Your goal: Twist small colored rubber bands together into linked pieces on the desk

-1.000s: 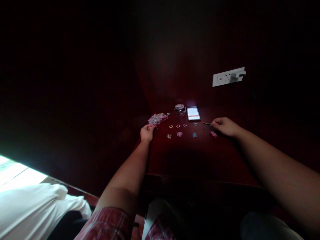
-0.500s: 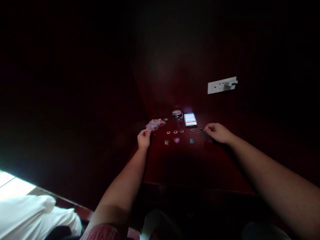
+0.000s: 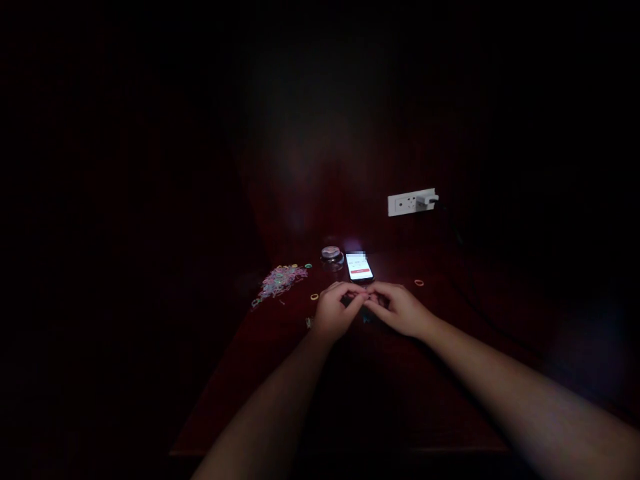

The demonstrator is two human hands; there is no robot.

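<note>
My left hand (image 3: 336, 310) and my right hand (image 3: 400, 310) meet over the middle of the table, fingertips pinched together. Whatever is between them is too small and dark to make out. Beside my left hand lie a yellow hair band (image 3: 315, 297) and a small yellowish cluster of bands (image 3: 309, 323). A teal cluster (image 3: 367, 319) shows partly beneath my right hand. An orange hair band (image 3: 419, 283) lies beyond that hand, to its right. Farther left is a heap of thin, multicoloured elastic bands (image 3: 283, 281). My hands hide part of the tabletop.
Behind my hands, a lit phone (image 3: 359, 267) lies next to a clear, round container with a pale lid (image 3: 331, 252). On the back wall, a white socket panel (image 3: 400, 204) carries a plug, with a dark cable running down to the right. The table's front edge is dimly visible.
My hands have come together from opposite sides of the table and now cover several bands. The orange band has come into sight on the right. The camera view has shifted.
</note>
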